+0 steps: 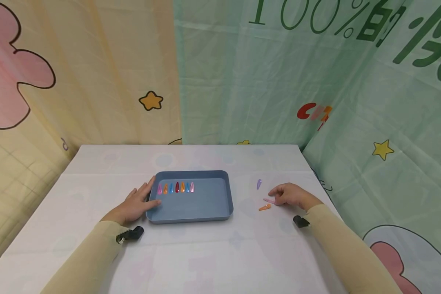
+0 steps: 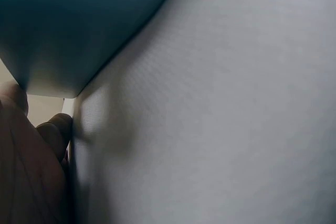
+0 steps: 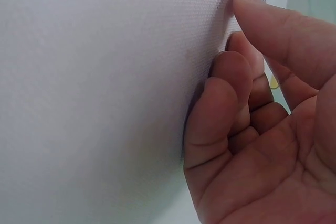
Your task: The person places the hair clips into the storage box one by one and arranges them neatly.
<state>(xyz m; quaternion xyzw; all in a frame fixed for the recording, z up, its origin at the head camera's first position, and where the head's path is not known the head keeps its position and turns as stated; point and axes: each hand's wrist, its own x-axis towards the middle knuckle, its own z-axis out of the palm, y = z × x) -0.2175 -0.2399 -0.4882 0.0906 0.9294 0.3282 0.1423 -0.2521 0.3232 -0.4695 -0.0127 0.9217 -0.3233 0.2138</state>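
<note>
A blue-grey tray holds a row of several snap hair clips in pink, orange, blue and red near its upper left. My left hand rests on the tray's left side, fingers straight along the outer wall and thumb over the rim. In the left wrist view, the tray's underside edge hangs above the fingers. Right of the tray, my right hand pinches the end of a pink hair clip close to the table. The thumb touches that clip in the right wrist view; the index fingertip is hidden there.
A purple hair clip lies beyond the pink one, and an orange hair clip lies just nearer. White cloth covers the table. Printed curtains hang behind it and at both sides.
</note>
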